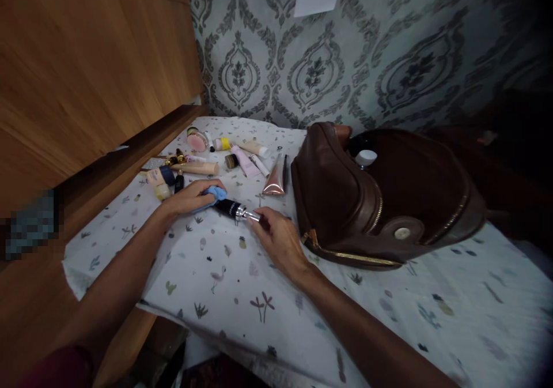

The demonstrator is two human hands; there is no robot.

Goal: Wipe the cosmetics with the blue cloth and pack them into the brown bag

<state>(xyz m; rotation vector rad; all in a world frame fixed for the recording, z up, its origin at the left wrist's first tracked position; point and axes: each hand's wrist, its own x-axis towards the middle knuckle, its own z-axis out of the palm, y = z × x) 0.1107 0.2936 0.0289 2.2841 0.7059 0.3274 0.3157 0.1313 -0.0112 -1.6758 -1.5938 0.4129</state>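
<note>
A black tube with a silver end (228, 208) lies between my two hands, just over the patterned cloth. My left hand (190, 198) is closed on a blue cloth (215, 194), which presses against the tube's black end. The fingers of my right hand (280, 241) pinch the tube's silver end. Behind my hands stand or lie several cosmetics, among them a rose-gold tube (275, 181), a pink tube (247, 161), a beige bottle (201, 168) and a jar with a dark blue lid (161, 176).
A brown leather bag (341, 198) with gold zips takes up the right of the table, a white-topped item (365, 157) at its opening. The table's white printed cloth (216, 296) reaches its front edge. Wooden furniture (95, 59) stands at the left, a patterned wall behind.
</note>
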